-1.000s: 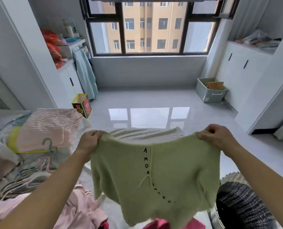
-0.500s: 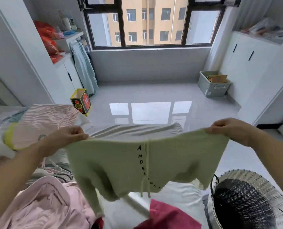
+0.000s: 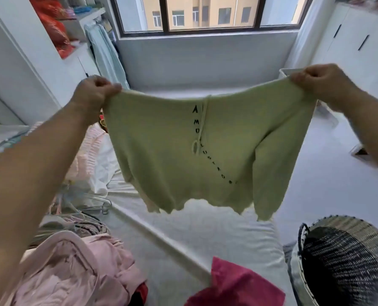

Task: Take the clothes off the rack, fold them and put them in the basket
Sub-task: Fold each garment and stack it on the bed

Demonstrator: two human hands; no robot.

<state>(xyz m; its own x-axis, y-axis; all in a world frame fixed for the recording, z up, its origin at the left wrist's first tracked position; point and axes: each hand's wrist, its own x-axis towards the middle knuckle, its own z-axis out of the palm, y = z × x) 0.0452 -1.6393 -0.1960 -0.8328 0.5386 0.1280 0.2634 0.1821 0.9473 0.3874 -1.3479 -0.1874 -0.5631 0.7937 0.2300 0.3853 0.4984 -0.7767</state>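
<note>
A light green knit top (image 3: 166,155) with black letters running down its front hangs spread out in the air above the bed. My left hand (image 3: 95,90) grips its upper left corner. My right hand (image 3: 322,81) grips its upper right corner. The top's wavy hem dangles free over the white sheet (image 3: 205,230). A woven basket (image 3: 346,257) with a dark inside stands at the lower right, beside the bed.
A pink garment (image 3: 73,270) lies bunched at the lower left, a magenta one (image 3: 234,283) at the bottom centre. Wire hangers (image 3: 91,206) and a pink striped garment (image 3: 88,146) lie on the bed's left side. White cabinets flank the window.
Both hands have lifted the green top higher and stretched it wider. The view has tilted down, so more of the bed and the basket shows.
</note>
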